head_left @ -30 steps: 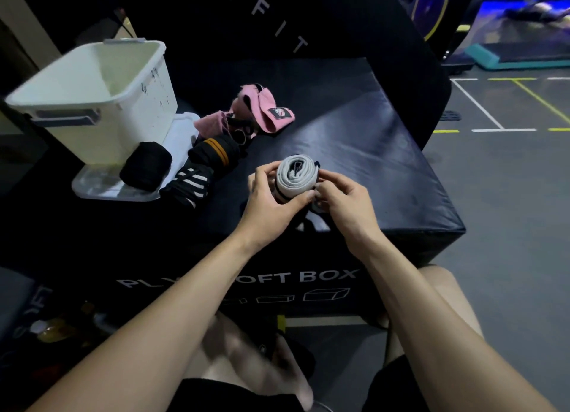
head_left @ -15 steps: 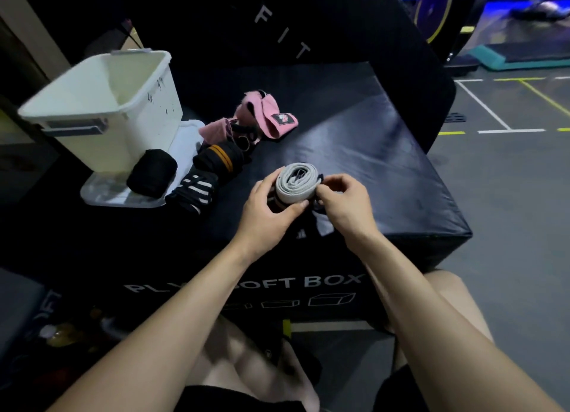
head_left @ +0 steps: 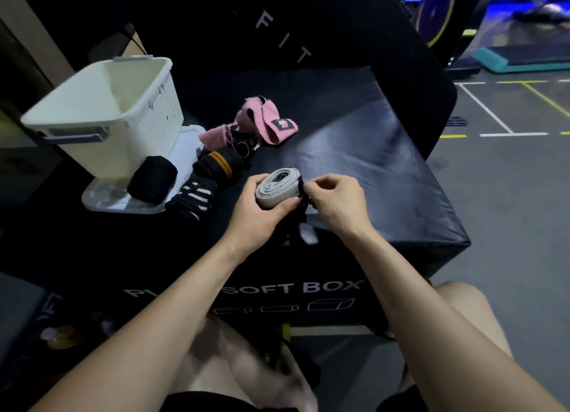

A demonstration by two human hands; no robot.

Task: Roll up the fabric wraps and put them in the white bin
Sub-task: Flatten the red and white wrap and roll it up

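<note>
A person sits at a black padded gym box (head_left: pixel 354 152), which serves as the surface, seen from a head camera looking down over both forearms. Near the front edge, the left hand (head_left: pixel 259 214) holds a grey fabric wrap (head_left: pixel 277 188) that is almost fully rolled; its grip curls around the roll, thumb across the near side. Just to the right, the right hand (head_left: pixel 336 200) pinches a dark end piece at the roll's edge, its grip narrow, fingertips close together. A loose tail of the wrap seems to hang below the hands, though it is too dark to read clearly.

Far left on the surface stands the white bin (head_left: pixel 145 134), open-topped, resting on a clear lid (head_left: pixel 101 197). Between bin and hands lie a rolled black wrap (head_left: pixel 152 178), a black wrap with an orange stripe (head_left: pixel 217 165), a black wrap with white stripes (head_left: pixel 192 197), and, farther back, a loose pink wrap (head_left: pixel 268 118).

The step in hand appears to be finishing and fastening the grey roll. The next move likely calls for securing the end so the roll does not spring open, then carrying it left to the bin.
</note>
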